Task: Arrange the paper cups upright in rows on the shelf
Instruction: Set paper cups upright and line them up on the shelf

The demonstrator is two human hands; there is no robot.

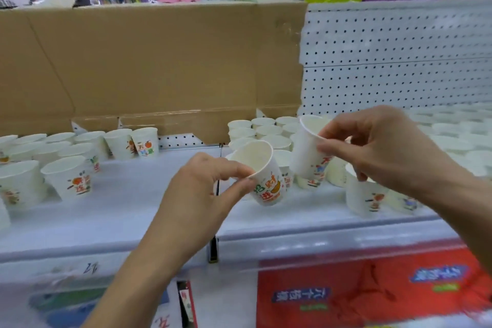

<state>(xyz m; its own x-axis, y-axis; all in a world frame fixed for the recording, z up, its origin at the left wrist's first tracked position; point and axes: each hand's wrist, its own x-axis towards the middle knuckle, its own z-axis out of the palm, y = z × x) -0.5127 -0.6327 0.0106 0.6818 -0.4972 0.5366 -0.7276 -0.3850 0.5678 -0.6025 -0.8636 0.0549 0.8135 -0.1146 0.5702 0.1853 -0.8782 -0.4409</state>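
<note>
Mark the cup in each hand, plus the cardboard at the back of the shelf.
Lower held cup (269, 190), head view: printed side wall, pinched by left hand (202, 186).
Upper held cup (304, 154), head view: white side wall, pinched by right hand (391, 146).
Cardboard (159, 61), head view: flat brown face.

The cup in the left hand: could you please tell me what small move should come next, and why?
Probably level it and set it down on the bare shelf, just left of the standing cups on the right. The left hand pinches the cup by its rim, tilted above the shelf, while the neighbouring cups stand upright.
</note>
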